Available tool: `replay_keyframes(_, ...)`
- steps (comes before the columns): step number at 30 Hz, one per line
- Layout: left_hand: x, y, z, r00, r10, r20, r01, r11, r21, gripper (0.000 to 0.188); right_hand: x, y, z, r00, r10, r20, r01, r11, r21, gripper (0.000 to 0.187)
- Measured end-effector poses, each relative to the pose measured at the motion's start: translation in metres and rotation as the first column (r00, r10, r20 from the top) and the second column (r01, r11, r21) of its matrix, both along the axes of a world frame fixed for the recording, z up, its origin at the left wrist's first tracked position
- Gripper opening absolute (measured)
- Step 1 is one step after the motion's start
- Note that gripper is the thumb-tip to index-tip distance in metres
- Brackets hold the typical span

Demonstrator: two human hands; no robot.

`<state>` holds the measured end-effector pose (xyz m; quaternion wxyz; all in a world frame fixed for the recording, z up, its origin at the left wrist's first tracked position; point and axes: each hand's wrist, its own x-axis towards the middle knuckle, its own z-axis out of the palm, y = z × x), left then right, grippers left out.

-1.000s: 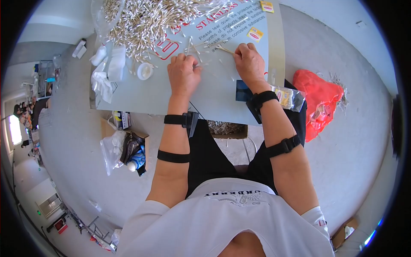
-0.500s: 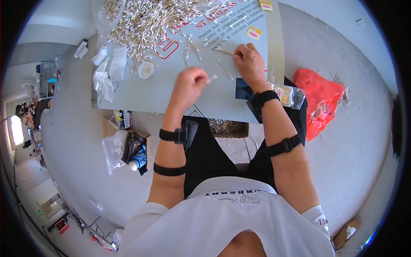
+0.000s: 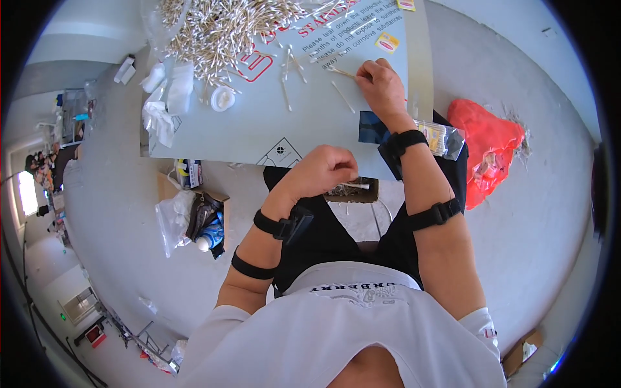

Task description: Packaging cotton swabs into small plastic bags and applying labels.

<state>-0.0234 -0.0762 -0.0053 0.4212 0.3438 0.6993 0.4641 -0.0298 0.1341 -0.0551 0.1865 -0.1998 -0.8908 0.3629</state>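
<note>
My left hand (image 3: 323,171) is past the table's near edge, its fingers pinched together. A white-tipped cotton swab (image 3: 357,186) juts out beneath the fingertips, above an open cardboard box (image 3: 369,194) below the table. The fingers partly hide where it is held. On the table, my right hand (image 3: 381,84) is closed on thin cotton swabs (image 3: 338,71) whose ends point left; how many cannot be told. A single swab (image 3: 343,96) lies just left of this hand, and a few loose swabs (image 3: 288,90) lie farther left. A large heap of cotton swabs (image 3: 226,35) covers the far left.
A round white tub (image 3: 222,99) and crumpled white plastic (image 3: 158,119) are at the table's left. A yellow card (image 3: 387,43) lies beyond my right hand. A clear pack of swabs (image 3: 440,139) sits by my right wrist. Red bag (image 3: 485,152) on the floor, right.
My left hand has moved from over the table toward me and to the right, past the near edge, with the swab. My right hand has barely shifted.
</note>
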Motion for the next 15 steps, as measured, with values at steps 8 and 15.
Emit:
replay_keyframes(8, -0.064, 0.004, -0.017, 0.57, 0.474, -0.671, -0.684, 0.726, -0.068, 0.022, 0.004, -0.013, 0.016, 0.997, -0.009, 0.073, 0.008, 1.0, 0.02, 0.035)
replay_keyframes(15, -0.069, 0.003, -0.03, 0.386, 0.288, -0.876, -0.765, 0.631, -0.129, 0.023, 0.01, -0.02, 0.013, 0.998, 0.001, 0.061, -0.009, 0.992, 0.128, 0.046)
